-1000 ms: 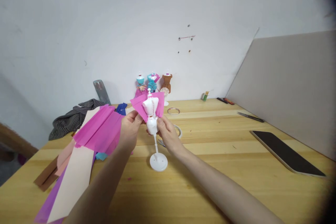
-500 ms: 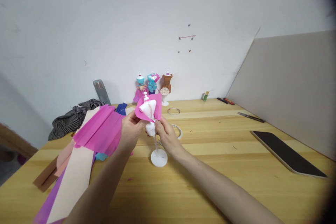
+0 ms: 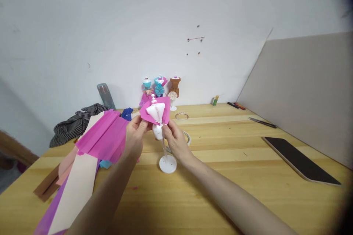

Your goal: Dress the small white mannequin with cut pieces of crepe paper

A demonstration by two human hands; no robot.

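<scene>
A small white dress form [image 3: 156, 111] on a clear stem and round white base [image 3: 168, 164] is in front of me, tilted slightly. Bright pink crepe paper [image 3: 166, 105] wraps behind its shoulders and flares out on both sides. My left hand [image 3: 135, 132] pinches the paper's lower left edge between thumb and fingers. At the waist, my right hand [image 3: 176, 139] grips the dress form, thumb in front and fingers behind. Whether it also pins the paper's right edge there is hard to see.
Sheets of pink crepe paper [image 3: 104, 134] and cream paper [image 3: 78, 183] pile up on the left beside a striped cloth [image 3: 71, 125]. Dressed mini forms [image 3: 174, 87] and a bottle [image 3: 106, 95] stand by the wall. Tape rings [image 3: 182, 116], scissors [image 3: 263, 122] and a dark tablet [image 3: 299, 159] lie right.
My left hand has shifted slightly left and up, and its fingers now hold the paper's edge farther from the waist. The pink paper spreads wider on the left. The right hand stays at the waist.
</scene>
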